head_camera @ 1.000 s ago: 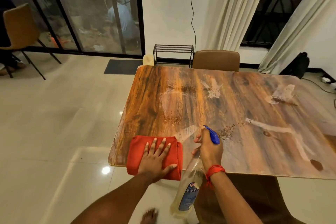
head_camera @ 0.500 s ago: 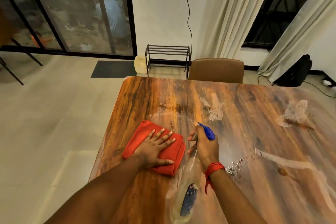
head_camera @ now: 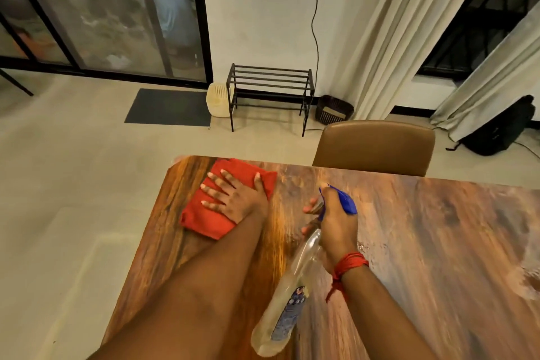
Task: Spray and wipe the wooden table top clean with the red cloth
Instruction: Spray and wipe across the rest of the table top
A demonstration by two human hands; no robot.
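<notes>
Where the wooden table top (head_camera: 409,242) rounds off at its far left corner, the red cloth (head_camera: 210,219) lies folded flat on the wood, its far edge almost at the table's far rim. The left hand (head_camera: 233,199) presses down on the cloth with palm flat and fingers (head_camera: 214,180) spread wide, gripping nothing, only bearing on the fabric. The left forearm stretches across the table's left side towards it.

Just to the right of the cloth, the right hand (head_camera: 336,222) is closed around the neck of a clear spray bottle (head_camera: 289,295), with the blue trigger head (head_camera: 344,202) sticking out above the knuckles and pointing away over the table. The bottle's body hangs down and back towards the person, tilted above the table surface, a blue label on its lower part. A red thread bracelet (head_camera: 349,264) is tied around the right wrist.

The table surface to the right is blurred; pale wet-looking streaks and small droplets show near the right wrist.

Behind the table's far edge stands a brown chair (head_camera: 377,146). Farther back on the pale floor are a black metal rack (head_camera: 268,90), a small dark basket (head_camera: 333,109), a grey mat (head_camera: 169,107) before the glass doors, light curtains (head_camera: 394,38) and a black bag (head_camera: 502,128).
</notes>
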